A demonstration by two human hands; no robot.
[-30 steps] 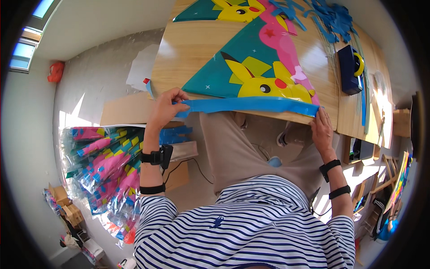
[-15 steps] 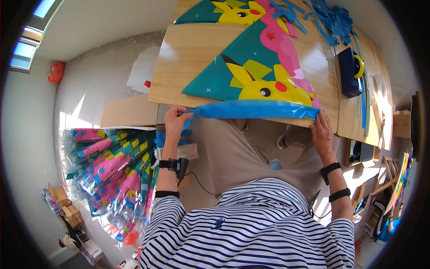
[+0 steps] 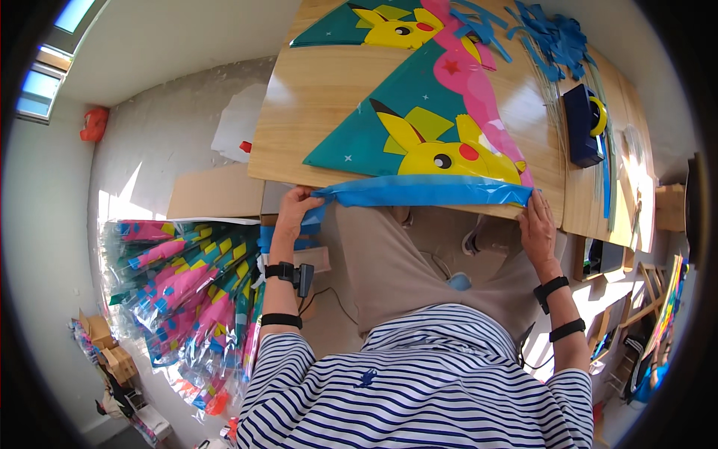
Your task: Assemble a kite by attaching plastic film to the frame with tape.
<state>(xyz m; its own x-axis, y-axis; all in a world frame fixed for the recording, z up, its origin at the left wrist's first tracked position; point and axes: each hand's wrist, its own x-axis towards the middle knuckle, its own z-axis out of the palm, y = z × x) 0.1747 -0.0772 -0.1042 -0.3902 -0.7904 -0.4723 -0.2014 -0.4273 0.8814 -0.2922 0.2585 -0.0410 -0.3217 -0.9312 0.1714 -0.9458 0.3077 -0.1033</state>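
A long blue plastic strip [image 3: 426, 192] stretches between my hands along the table's near edge. My left hand [image 3: 297, 209] pinches its left end between thumb and fingers, and a short blue tail hangs below. My right hand [image 3: 538, 218] has its fingers closed at the strip's right end, by the corner of a printed sheet. That sheet [image 3: 374, 146] is a green and pink triangle like a kite sail, with a yellow cartoon animal on it. It lies flat on the wooden table [image 3: 299, 97], its near edge running along the strip.
Another printed sheet [image 3: 329, 26] lies at the far side. Blue strip scraps [image 3: 557, 41] and thin rods sit at the back right, near a tape dispenser [image 3: 583, 123]. Left of me, folded printed pieces [image 3: 179, 292] lie in clear plastic, beside a cardboard box [image 3: 213, 189].
The strip's middle has dropped slightly toward me, and its left part looks more creased. Both hands keep nearly the same places; the left has shifted a little.
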